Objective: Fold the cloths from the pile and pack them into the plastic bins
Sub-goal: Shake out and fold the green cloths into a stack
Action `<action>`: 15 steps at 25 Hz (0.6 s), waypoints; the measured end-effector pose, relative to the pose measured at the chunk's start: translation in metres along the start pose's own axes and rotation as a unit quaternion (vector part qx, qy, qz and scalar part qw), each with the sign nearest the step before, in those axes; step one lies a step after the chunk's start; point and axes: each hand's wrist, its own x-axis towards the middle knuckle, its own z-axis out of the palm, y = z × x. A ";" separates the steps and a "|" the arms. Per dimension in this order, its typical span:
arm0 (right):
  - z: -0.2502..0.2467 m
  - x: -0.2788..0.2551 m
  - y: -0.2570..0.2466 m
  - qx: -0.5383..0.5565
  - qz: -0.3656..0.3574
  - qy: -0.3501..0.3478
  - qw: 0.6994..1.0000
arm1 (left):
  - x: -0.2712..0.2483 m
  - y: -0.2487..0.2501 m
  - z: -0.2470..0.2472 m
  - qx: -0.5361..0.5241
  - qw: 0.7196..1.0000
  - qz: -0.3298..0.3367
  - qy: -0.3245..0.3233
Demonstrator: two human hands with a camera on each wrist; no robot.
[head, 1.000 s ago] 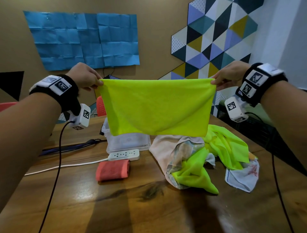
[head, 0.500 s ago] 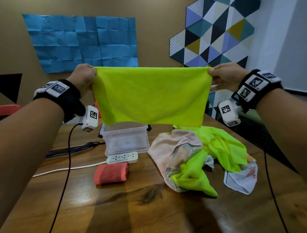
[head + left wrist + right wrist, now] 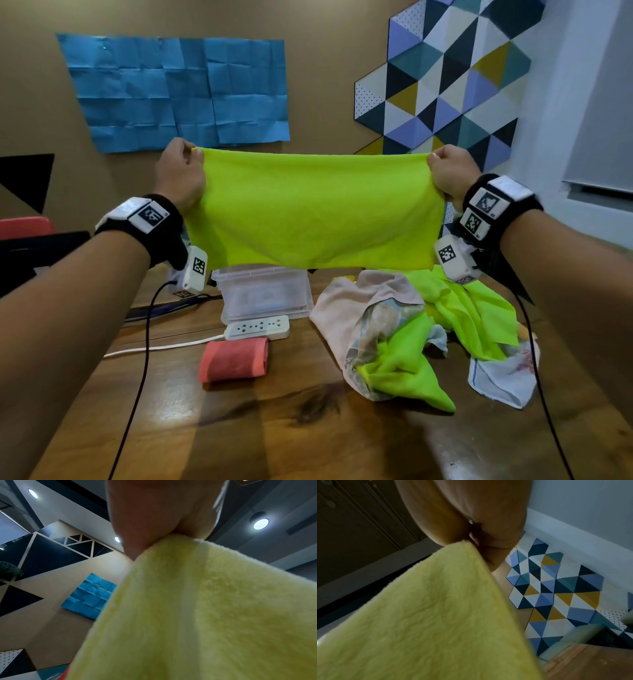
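Note:
A neon yellow-green cloth (image 3: 315, 212) hangs spread in the air above the table. My left hand (image 3: 186, 161) pinches its upper left corner, and my right hand (image 3: 442, 164) pinches its upper right corner. The wrist views show the same cloth (image 3: 197, 608) (image 3: 428, 615) close up, squeezed between thumb and fingers. Below it on the table stands a clear plastic bin (image 3: 265, 294), its top partly hidden by the cloth. To the right of the bin lies the pile of cloths (image 3: 411, 332): beige, patterned, neon green and white ones. A folded red cloth (image 3: 234, 359) lies in front of the bin.
A white power strip (image 3: 258, 327) with its white cable lies between the bin and the red cloth. Black wrist-camera cables hang down to the wooden table (image 3: 274, 438) on both sides. A dark device (image 3: 37, 250) sits at the far left edge.
Both hands have lifted the yellow-green cloth higher and pulled it tauter, so its lower edge now clears the bin and the pile. The grips on the corners are unchanged.

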 end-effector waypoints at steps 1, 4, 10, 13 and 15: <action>0.002 0.002 0.001 -0.004 -0.004 0.008 1.000 | 0.001 0.000 -0.001 -0.005 1.000 -0.007 0.004; 0.004 -0.001 0.000 0.020 0.009 0.011 1.000 | 0.001 -0.002 -0.003 -0.023 1.000 -0.020 0.007; 0.020 -0.026 -0.006 0.085 -0.046 0.122 0.988 | -0.026 0.008 0.003 -0.063 0.995 -0.016 0.074; 0.030 -0.049 -0.010 0.128 -0.117 0.215 0.961 | -0.048 0.021 0.008 -0.095 0.978 0.005 0.186; 0.033 -0.063 -0.012 0.157 -0.154 0.260 0.940 | -0.056 0.027 0.006 -0.126 0.962 0.042 0.239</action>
